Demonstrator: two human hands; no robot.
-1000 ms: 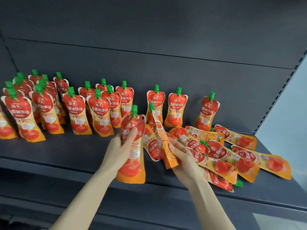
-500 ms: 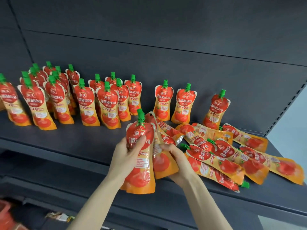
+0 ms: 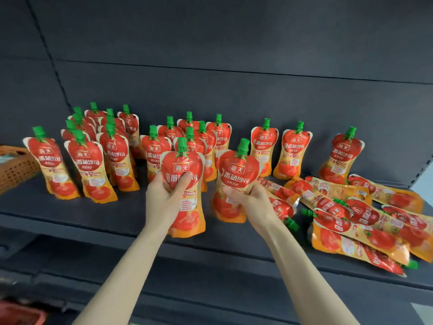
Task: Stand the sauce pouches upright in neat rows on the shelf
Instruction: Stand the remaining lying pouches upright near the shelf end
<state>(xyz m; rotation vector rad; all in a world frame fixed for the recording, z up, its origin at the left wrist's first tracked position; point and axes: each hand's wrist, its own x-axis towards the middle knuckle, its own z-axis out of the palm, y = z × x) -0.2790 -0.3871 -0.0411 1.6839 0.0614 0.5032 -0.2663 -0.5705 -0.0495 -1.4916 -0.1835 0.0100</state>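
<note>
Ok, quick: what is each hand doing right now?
Left hand: grips an upright sauce pouch round its middle.
Right hand: grips a second pouch, also upright.

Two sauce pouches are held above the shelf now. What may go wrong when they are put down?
The left pouch hangs near the front edge of the shelf; set there, it may tip off.
The standing pouches just behind are crowded; a nudge may topple several.
The right pouch is beside the lying pile; landing on it, it may lean.
</note>
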